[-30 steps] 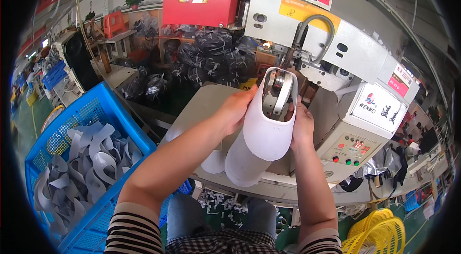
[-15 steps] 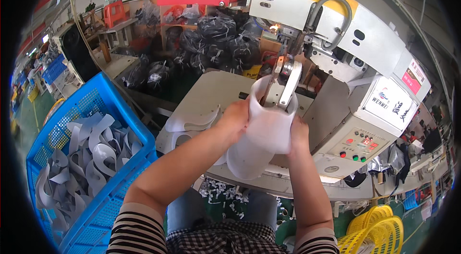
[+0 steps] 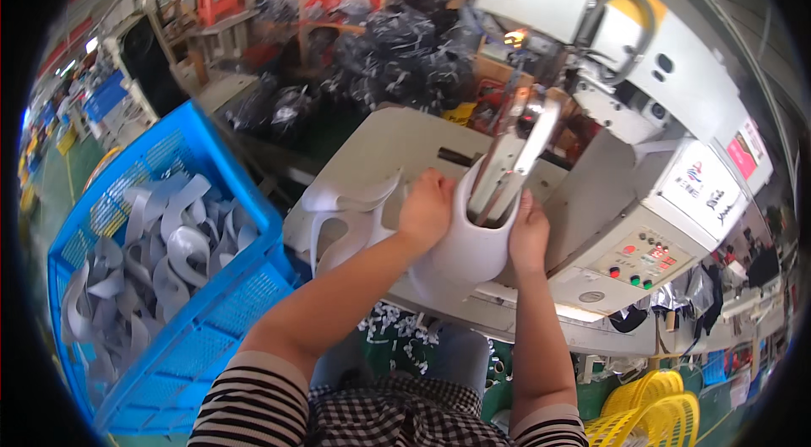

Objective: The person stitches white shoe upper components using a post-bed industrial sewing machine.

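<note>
A white, flexible, tube-shaped piece (image 3: 463, 251), like a shoe upper, hangs around the lower end of the machine's narrow metal arm (image 3: 517, 161), which reaches down into its opening. At the piece's left rim, my left hand (image 3: 428, 206) is closed with its fingers curled in on the edge. My right hand (image 3: 529, 236) grips the opposite side, thumb up by the rim and fingers wrapped behind. The lower part of the piece hangs toward me over the front edge of the worktable (image 3: 359, 155). More curved white pieces (image 3: 351, 193) lie on the table beside my left forearm.
At my left stands a blue plastic crate (image 3: 190, 320) full of curved white strips (image 3: 182, 248). The machine's control box (image 3: 646, 257) rises close on the right. Yellow baskets (image 3: 646, 413) sit low at the right, and black bags (image 3: 405, 58) are piled behind the table.
My hands and the white piece have shifted down along the metal arm, so the rim sits lower on it. My left fingers are more curled. The whole view has swung slightly.
</note>
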Tool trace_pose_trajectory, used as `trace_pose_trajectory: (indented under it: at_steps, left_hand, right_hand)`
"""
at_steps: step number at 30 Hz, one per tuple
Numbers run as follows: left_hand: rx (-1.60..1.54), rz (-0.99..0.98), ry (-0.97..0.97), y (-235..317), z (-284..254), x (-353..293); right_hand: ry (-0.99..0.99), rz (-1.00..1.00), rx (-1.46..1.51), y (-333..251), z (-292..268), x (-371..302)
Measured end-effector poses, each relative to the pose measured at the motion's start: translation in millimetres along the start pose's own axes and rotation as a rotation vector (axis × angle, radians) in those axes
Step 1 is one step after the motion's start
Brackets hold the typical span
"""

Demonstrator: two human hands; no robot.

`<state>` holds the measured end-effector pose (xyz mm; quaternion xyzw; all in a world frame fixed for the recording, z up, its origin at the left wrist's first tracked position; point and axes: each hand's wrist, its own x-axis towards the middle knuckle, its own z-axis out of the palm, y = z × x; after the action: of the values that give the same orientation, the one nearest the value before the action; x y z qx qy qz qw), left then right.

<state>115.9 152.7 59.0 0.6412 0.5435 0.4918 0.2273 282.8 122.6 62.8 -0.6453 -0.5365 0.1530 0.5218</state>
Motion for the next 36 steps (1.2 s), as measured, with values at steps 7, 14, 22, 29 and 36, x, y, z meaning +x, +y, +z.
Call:
trace_pose_trajectory:
  at_steps: [7,14,22,29,36]
  left_hand:
    - [-0.008,0.327,-0.103,-24.5,-62.8,-100.9]
    - [0.669,0.289,-0.116,-65.8,-102.2,-80.1]
    - [0.955,0.118,-0.434,-85.4,-65.1,-96.5]
    - [0.983,0.180,-0.455,-97.0,-72.5,-107.9]
    - [0.731,0.304,-0.193,-128.2,-58.9,-109.9]
  right_hand:
    - [0.191,-0.486,0.141,-14.6,-7.1,-95.6]
    - [-0.390,-0.404,0.275,-78.4,98.1,-117.9]
    - [-0.483,-0.631,-0.573,-78.0,195.0,-60.5]
    - [-0.609,-0.690,-0.743,-82.5,215.9,-36.3]
    - [-0.362,-0.655,-0.503,-135.0,188.7,-6.5]
